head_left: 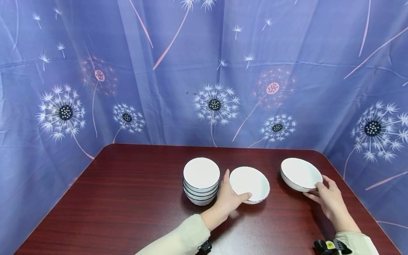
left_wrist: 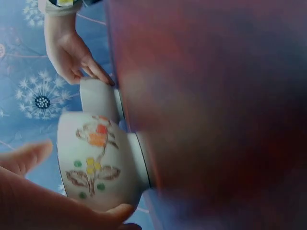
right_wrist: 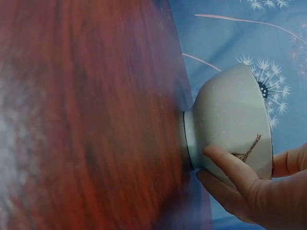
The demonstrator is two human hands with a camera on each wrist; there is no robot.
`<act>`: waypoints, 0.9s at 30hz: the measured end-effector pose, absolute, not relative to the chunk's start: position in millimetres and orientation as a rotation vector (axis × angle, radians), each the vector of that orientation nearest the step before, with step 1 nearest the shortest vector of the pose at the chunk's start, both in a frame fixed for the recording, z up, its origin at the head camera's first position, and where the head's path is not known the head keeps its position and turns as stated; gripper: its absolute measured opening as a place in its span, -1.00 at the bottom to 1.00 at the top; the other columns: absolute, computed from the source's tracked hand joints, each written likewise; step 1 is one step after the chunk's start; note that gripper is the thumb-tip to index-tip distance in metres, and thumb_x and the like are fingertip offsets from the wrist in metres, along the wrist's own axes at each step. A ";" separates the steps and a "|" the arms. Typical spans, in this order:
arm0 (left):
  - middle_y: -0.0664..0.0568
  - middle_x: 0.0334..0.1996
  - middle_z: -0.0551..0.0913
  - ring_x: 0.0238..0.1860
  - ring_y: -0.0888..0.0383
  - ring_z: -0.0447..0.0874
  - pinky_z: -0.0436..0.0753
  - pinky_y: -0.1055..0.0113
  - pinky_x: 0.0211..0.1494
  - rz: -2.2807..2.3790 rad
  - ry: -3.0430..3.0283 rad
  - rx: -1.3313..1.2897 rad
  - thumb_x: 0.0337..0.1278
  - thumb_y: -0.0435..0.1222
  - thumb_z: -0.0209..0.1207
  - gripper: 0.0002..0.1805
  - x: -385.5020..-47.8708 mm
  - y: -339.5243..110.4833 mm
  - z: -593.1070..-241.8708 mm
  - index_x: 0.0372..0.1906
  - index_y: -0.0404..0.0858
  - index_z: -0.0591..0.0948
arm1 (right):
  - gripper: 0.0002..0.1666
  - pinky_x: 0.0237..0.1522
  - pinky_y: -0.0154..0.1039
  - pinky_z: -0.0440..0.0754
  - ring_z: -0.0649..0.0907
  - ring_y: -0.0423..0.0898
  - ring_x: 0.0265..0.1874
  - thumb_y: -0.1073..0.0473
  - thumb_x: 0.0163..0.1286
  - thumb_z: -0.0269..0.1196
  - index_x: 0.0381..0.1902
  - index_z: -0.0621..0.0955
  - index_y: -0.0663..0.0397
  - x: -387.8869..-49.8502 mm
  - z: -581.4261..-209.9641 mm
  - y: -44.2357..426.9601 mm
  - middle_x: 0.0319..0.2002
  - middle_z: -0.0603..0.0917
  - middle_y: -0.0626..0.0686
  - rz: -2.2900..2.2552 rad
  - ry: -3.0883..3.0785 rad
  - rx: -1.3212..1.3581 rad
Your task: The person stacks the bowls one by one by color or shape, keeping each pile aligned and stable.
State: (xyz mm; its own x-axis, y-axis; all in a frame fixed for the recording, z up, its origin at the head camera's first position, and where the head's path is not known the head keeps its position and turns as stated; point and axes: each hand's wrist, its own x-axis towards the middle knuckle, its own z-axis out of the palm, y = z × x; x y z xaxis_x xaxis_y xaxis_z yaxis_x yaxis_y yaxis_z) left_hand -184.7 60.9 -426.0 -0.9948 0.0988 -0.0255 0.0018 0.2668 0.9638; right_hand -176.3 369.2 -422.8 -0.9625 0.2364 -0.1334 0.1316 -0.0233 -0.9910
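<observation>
Three groups of white bowls are on the table in the head view. My right hand point(head_left: 331, 200) pinches the near right rim of the right bowl point(head_left: 299, 173), thumb at the rim and fingers against the outer wall point(right_wrist: 225, 110). I cannot tell whether this bowl's foot touches the table. At the middle bowl point(head_left: 248, 182), my left hand point(head_left: 227, 198) has its fingers along the left side and its thumb stretched over the near rim. The left wrist view shows that thumb apart from the rim, and a painted flower pattern on the bowl's wall point(left_wrist: 100, 158).
Just left of my left hand stands a stack of several white bowls point(head_left: 200, 177). The dark red wooden table point(head_left: 105, 198) ends at a blue dandelion-print curtain point(head_left: 178, 106) behind and at both sides.
</observation>
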 end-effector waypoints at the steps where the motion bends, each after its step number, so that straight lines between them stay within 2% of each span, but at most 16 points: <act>1: -0.27 0.40 0.18 0.38 -0.24 0.15 0.27 -0.18 0.37 1.825 2.453 0.123 -0.29 -0.26 0.52 0.20 -186.5 60.7 -426.4 0.50 -0.23 0.03 | -0.22 -0.25 -0.29 0.74 0.62 -0.32 -0.40 0.38 0.42 -0.32 0.41 -0.44 0.38 -176.5 -423.1 369.6 0.36 -0.24 0.53 2.168 -2.135 -0.404; 8: -0.25 0.38 0.19 0.32 -0.20 0.24 0.33 -0.13 0.35 1.730 2.424 0.256 -0.49 -0.27 0.62 0.35 -199.8 59.1 -426.8 0.51 -0.21 0.00 | -0.20 -0.19 -0.24 0.73 0.62 -0.33 -0.36 0.36 0.42 -0.30 0.44 -0.43 0.34 -177.4 -424.1 372.0 0.38 -0.29 0.49 2.211 -2.107 -0.408; 20: -0.20 0.37 0.22 0.31 -0.16 0.27 0.40 -0.08 0.31 1.581 2.463 0.256 -0.57 -0.22 0.65 0.39 -203.6 58.9 -421.3 0.51 -0.21 0.01 | -0.17 -0.18 -0.24 0.73 0.62 -0.33 -0.35 0.36 0.43 -0.23 0.47 -0.39 0.27 -178.6 -425.2 373.2 0.41 -0.29 0.42 2.270 -2.007 -0.465; 23: -0.20 0.36 0.23 0.30 -0.15 0.28 0.42 -0.06 0.30 1.553 2.481 0.258 -0.58 -0.20 0.65 0.39 -203.7 59.5 -420.6 0.50 -0.23 0.02 | -0.17 -0.19 -0.23 0.73 0.62 -0.32 -0.35 0.37 0.43 -0.22 0.48 -0.37 0.23 -178.9 -423.2 373.1 0.42 -0.26 0.36 2.294 -1.960 -0.510; 27: -0.21 0.35 0.25 0.29 -0.14 0.30 0.45 -0.05 0.28 1.537 2.490 0.260 -0.58 -0.21 0.65 0.38 -203.7 59.6 -419.2 0.50 -0.24 0.03 | -0.16 -0.21 -0.22 0.74 0.63 -0.30 -0.36 0.39 0.42 -0.17 0.49 -0.33 0.23 -179.8 -420.8 371.9 0.34 -0.08 0.32 2.306 -1.916 -0.526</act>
State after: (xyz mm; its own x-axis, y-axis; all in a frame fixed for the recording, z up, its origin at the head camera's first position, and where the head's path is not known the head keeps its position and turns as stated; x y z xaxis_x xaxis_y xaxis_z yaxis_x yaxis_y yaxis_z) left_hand -203.7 59.6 -419.2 -0.9637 0.2547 -0.0806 0.0421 0.4428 0.8956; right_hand -179.8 371.9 -420.8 -0.9358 0.2907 -0.1996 0.1430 -0.2046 -0.9683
